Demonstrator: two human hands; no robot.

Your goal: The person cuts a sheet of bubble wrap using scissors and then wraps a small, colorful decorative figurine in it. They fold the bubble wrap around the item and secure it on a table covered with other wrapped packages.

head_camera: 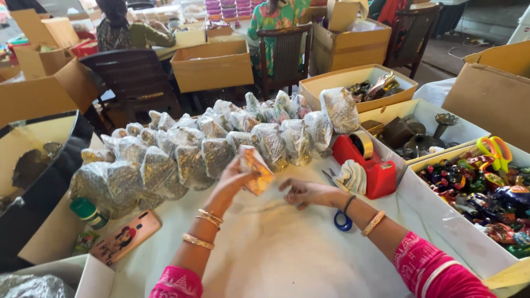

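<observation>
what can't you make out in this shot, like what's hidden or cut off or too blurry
- Small packet in the left hand, head view: motion blur and the fingers hide what is inside.
- Scissors: the right forearm covers all but the blue handle and blade tips.
- Wrapped bundles: crinkled film hides the contents.
- Box of coloured figurines: cut off by the right edge.
- Right hand: rests open on the table, holding nothing visible.

A small clear plastic packet (255, 169) with golden-brown, glittery contents is lifted above the white tabletop (265, 248), tilted with one corner pointing down to the right. It sits just in front of a heap of larger filled plastic bags (210, 143), and its shiny wrap catches the light.
</observation>
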